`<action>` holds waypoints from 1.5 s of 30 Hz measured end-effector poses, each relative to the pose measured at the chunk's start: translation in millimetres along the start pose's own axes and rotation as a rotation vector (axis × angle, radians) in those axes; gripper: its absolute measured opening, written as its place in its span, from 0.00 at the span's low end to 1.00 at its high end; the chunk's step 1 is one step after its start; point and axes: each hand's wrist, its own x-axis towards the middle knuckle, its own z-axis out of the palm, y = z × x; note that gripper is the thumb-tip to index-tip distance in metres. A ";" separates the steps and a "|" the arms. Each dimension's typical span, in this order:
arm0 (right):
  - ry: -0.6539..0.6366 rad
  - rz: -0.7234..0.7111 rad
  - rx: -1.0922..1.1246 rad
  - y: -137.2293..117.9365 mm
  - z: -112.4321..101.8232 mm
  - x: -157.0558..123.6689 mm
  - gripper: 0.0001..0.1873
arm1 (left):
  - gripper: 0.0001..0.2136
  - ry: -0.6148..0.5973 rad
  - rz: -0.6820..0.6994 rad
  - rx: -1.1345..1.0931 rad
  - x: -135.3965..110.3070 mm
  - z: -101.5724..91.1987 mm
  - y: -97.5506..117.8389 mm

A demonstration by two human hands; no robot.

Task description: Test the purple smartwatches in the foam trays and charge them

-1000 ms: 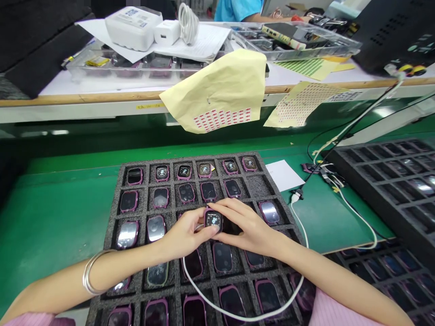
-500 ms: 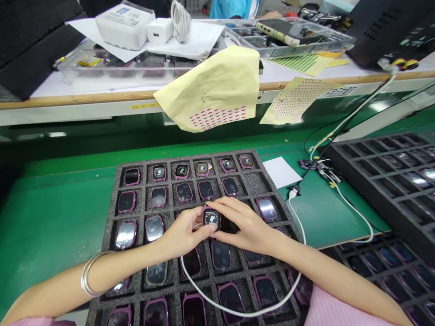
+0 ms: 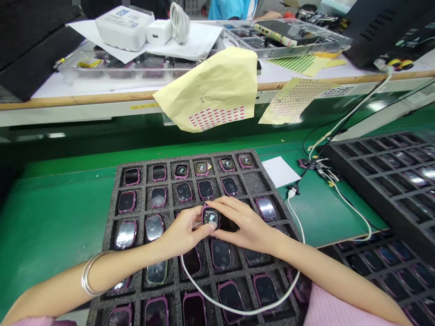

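A purple-framed smartwatch, without a strap and with its screen lit, is held above the foam tray. My left hand is closed on its left side, thumb across the lower part of the screen. My right hand is closed around the watch from the right, fingertips at its upper and lower edges. A white cable runs out beneath my left hand and loops over the tray to a plug; its end behind the watch is hidden. Similar watches fill many of the tray's compartments, several in the back row with lit screens.
A second foam tray with watches stands at the right, more watches below it. White paper and wiring lie on the green mat. Yellow sticker sheets hang from the shelf edge. A person in blue is behind the shelf.
The screen of the second watch from the left in the tray's back row has gone dark. Both hands keep their hold on the watch, almost still.
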 end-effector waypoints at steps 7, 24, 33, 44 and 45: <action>-0.003 0.004 -0.003 0.2 -0.6 -0.6 0.25 | 0.11 0.001 0.005 0.014 0.0 -0.3 -1.8; 0.096 0.224 -0.083 42.5 -77.5 -7.4 0.22 | 0.22 -0.132 -0.074 0.055 -6.1 1.8 -2.7; -0.184 0.156 -0.475 48.8 -90.0 -7.1 0.19 | 0.19 -0.082 -0.031 0.053 -3.3 3.6 -6.8; -0.334 0.167 -0.285 56.2 -71.4 33.7 0.19 | 0.14 -0.088 -0.024 -0.061 0.7 -0.3 -1.8; -0.319 0.171 -0.263 53.6 -74.3 33.8 0.19 | 0.14 -0.085 -0.028 -0.085 0.9 -0.8 -0.1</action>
